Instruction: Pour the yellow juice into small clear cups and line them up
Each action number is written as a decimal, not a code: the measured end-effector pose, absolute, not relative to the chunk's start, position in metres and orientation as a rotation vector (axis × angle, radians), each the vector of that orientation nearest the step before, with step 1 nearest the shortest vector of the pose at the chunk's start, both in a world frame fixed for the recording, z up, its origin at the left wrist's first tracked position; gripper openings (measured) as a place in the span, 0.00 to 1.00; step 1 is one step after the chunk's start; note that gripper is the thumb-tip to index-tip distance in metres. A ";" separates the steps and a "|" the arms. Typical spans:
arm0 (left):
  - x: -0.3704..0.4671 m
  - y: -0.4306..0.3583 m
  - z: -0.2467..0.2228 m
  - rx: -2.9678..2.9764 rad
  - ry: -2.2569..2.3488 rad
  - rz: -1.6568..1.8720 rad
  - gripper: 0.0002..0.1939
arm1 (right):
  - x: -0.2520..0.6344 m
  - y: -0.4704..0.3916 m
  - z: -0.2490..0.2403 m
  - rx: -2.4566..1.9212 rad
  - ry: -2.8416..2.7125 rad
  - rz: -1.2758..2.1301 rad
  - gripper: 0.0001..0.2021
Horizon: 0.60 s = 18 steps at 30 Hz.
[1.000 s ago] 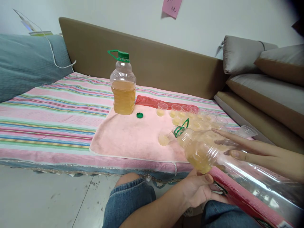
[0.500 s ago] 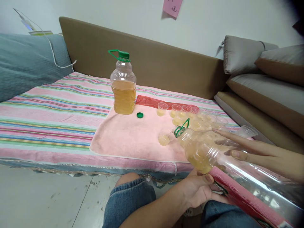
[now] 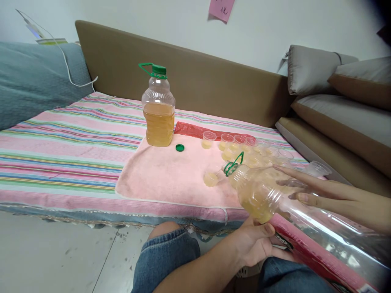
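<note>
A large clear bottle [image 3: 259, 191] with yellowish liquid near its neck lies tilted, its uncapped mouth pointing left at a small plastic cup [image 3: 210, 179] on the pink towel [image 3: 159, 175]. From below, my left hand [image 3: 256, 244] supports the bottle by its red label. My right hand [image 3: 320, 191] rests over its upper side, fingers wrapped on the plastic. Beyond the bottle, several clear cups [image 3: 226, 140] with pale liquid stand close together. One cup [image 3: 208, 140] stands a little apart from them at the left.
A second, capped bottle [image 3: 159, 122] stands upright at the towel's back left, near a loose green cap [image 3: 180, 148]. Behind the cups lies red plastic [image 3: 195, 130]. Grey and brown cushions [image 3: 342, 110] are piled at the right, and a brown backboard [image 3: 183, 77] runs behind.
</note>
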State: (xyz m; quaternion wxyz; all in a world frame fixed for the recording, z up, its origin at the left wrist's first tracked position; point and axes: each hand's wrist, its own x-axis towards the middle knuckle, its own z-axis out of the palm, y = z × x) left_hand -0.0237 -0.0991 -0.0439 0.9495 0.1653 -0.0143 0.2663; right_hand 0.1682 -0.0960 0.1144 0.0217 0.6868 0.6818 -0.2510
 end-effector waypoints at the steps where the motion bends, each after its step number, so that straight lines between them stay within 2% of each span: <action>1: -0.023 -0.099 -0.045 0.335 -0.030 0.544 0.41 | 0.168 -0.096 0.115 2.124 2.106 -0.785 0.33; 8: -0.022 -0.100 -0.048 0.333 -0.063 0.559 0.37 | 0.173 -0.092 0.116 2.123 2.103 -0.780 0.34; 14: -0.022 -0.098 -0.046 0.333 -0.030 0.540 0.42 | 0.167 -0.097 0.113 2.157 2.121 -0.811 0.32; 18: -0.022 -0.098 -0.049 0.328 -0.064 0.565 0.38 | 0.161 -0.101 0.115 2.228 2.138 -0.800 0.31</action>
